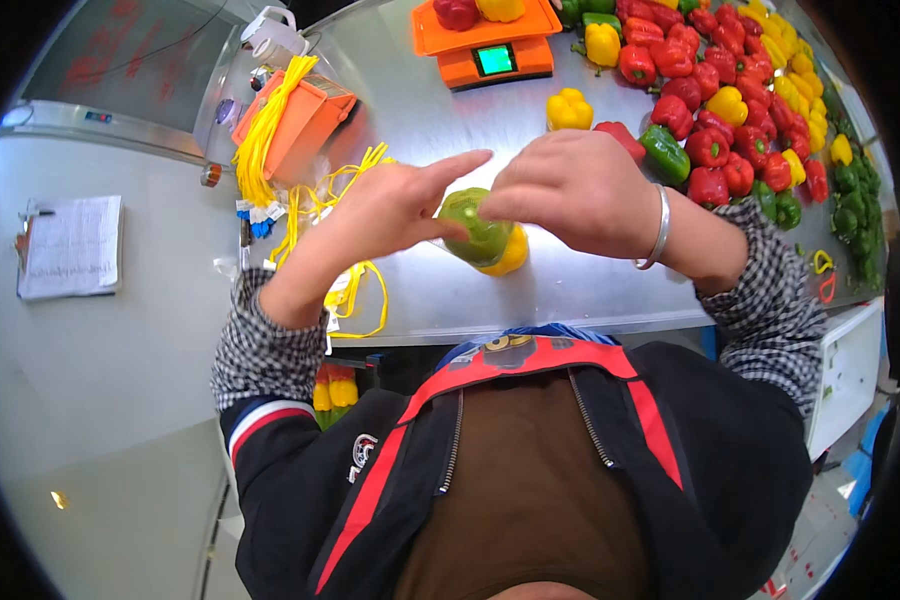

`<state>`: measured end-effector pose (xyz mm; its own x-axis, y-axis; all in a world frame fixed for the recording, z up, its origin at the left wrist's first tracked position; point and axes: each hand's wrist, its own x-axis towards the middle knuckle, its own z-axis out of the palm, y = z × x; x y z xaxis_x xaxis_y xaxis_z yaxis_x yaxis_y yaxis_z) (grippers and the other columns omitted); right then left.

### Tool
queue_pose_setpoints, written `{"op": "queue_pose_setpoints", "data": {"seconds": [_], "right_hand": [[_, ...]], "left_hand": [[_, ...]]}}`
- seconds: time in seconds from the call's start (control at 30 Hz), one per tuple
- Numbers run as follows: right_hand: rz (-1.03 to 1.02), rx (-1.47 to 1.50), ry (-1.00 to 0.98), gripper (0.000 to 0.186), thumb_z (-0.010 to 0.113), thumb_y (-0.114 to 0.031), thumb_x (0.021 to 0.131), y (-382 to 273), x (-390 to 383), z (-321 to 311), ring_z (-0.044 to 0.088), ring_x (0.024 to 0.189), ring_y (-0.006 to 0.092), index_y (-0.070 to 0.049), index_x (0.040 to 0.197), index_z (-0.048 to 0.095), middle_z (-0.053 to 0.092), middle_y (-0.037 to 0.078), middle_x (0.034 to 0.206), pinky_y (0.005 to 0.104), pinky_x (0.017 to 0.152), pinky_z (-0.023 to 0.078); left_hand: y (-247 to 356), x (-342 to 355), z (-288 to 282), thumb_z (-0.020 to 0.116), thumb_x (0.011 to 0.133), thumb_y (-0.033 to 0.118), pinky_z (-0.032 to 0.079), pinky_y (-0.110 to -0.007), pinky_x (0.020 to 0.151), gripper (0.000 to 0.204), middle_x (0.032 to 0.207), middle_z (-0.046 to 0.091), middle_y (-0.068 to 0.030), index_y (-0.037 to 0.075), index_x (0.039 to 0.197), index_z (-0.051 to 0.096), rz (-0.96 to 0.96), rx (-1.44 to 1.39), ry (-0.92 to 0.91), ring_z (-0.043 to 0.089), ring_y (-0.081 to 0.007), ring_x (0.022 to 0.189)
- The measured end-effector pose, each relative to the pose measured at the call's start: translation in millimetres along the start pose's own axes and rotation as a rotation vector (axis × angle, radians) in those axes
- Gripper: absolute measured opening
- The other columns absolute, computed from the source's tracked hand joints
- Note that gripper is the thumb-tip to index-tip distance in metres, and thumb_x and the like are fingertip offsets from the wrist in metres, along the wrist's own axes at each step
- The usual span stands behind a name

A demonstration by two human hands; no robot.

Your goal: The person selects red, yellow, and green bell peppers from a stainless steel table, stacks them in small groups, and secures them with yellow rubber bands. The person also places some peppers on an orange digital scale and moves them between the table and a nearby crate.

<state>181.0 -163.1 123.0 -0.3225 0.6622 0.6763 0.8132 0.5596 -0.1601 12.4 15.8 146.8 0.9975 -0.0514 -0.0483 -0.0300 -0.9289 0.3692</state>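
A green bell pepper (477,222) is in front of me at the middle of the metal table, stacked on a yellow bell pepper (511,254). What looks like clear plastic film or a net wraps around the green one. My left hand (395,205) is at its left side, thumb touching the wrap, index finger stretched out and apart from the thumb. Above and to the right, my right hand (582,195) has its fingers curled together beside the pepper's top. Whatever those fingers hold is hidden by the hand itself.
A large pile of red peppers (707,148), with yellow and green ones, covers the table's far right. An orange scale (490,50) bearing peppers stands at the back. Yellow straps (270,135) hang over an orange bin (305,140) at left. A clipboard (70,247) is farther left.
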Motion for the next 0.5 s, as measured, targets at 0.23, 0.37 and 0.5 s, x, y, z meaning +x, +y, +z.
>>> {"op": "queue_pose_setpoints", "data": {"seconds": [0.23,0.37,0.5], "right_hand": [[0.811,0.554,-0.040,0.093,0.090,-0.026,0.062,13,-50,57,0.049,0.124,0.0235,-0.006,0.139,0.041,0.050,0.009,0.134,0.0368,0.106,0.038],[0.947,0.363,0.232,0.049,0.070,-0.018,0.087,16,-83,86,0.056,0.114,0.0192,-0.007,0.130,0.051,0.058,0.007,0.123,0.0325,0.093,0.047],[1.142,0.712,0.827,0.029,0.047,-0.025,0.102,5,-160,75,0.060,0.104,0.0156,-0.002,0.110,0.063,0.065,0.009,0.111,0.0301,0.090,0.049]], "left_hand": [[0,55,11,0.073,0.070,0.010,0.046,-0.035,0.074,0.009,0.074,0.060,-0.0028,0.010,0.074,0.064,0.585,0.162,0.274,0.059,-0.0235,0.081],[35,103,41,0.074,0.066,0.014,0.046,-0.034,0.082,0.012,0.078,0.062,-0.0013,0.012,0.076,0.067,0.734,0.279,0.506,0.058,-0.0212,0.091],[-13,110,123,0.082,0.070,0.034,0.045,-0.041,0.093,0.067,0.118,0.062,-0.0143,0.009,0.127,0.056,0.289,-0.142,0.531,0.057,-0.0343,0.109]]}}
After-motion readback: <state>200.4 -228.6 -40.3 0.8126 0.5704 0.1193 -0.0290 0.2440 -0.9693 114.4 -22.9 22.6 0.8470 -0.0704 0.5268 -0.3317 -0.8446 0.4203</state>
